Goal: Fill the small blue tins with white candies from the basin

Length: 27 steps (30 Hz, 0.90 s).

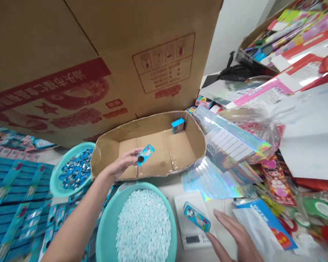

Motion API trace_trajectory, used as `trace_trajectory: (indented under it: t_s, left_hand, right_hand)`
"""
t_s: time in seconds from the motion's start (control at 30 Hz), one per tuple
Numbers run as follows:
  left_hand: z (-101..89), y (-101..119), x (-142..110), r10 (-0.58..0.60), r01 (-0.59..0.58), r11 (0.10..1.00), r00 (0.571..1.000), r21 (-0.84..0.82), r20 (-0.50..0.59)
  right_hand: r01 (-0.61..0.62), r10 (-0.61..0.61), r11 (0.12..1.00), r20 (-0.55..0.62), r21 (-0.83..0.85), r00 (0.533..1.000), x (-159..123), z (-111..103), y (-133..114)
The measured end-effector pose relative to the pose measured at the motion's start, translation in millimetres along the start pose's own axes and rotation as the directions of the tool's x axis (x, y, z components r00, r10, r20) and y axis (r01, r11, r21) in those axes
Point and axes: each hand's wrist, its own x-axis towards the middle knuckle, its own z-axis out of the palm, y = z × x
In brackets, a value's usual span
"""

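Note:
My left hand [125, 164] reaches over the shallow cardboard tray [150, 169], its fingers closed on a small blue printed box [146, 154] with a dark round spot at one end. At the lower right, my right hand [233, 236] has thumb and fingers apart beside a blue printed tin [197, 217] on the white digital scale [180, 207]. The thumb tip is very near the tin; contact cannot be made out. Another blue box [178, 125] stands in the tray's far right corner. A teal basin [105, 233] of pale blue candies [143, 225] lies between my arms.
A smaller teal basin [54, 182] with shiny blue and silver pieces stands at left, above stacked blue boxes [16, 193]. A large carton [120, 47] rises behind the tray. Holographic sheets [224, 142] and mixed packaging crowd the right side.

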Motion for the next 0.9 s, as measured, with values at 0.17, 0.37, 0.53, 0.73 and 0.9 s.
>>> trace_trajectory:
  t_s: [0.17,0.37,0.53,0.73,0.9]
  left_hand:
    - [52.8,-45,-125,-0.132,0.264,0.952,0.813,-0.157,0.566]
    - [68.1,-159,-117,0.084,-0.034,0.921,0.990,0.389,-0.113]
    - [108.2,-204,-64,0.432,-0.269,0.613,0.901,0.742,-0.030]
    - [118.0,-208,-100,0.312,-0.257,0.438,0.942,0.862,0.122]
    - [97.2,-212,-133,0.095,0.066,0.713,0.977,0.699,-0.189]
  right_hand:
    - [-0.087,-0.036,0.907,0.281,0.413,0.959,17,51,-68]
    - [-0.464,0.194,0.662,0.464,0.588,0.864,-50,87,-89]
    - [-0.431,0.240,0.668,0.372,0.607,0.897,-83,112,-91]
    - [-0.481,0.369,0.676,0.308,0.558,0.877,-83,116,-94]
    - [-0.656,0.567,0.568,0.341,0.498,0.750,-80,118,-96]
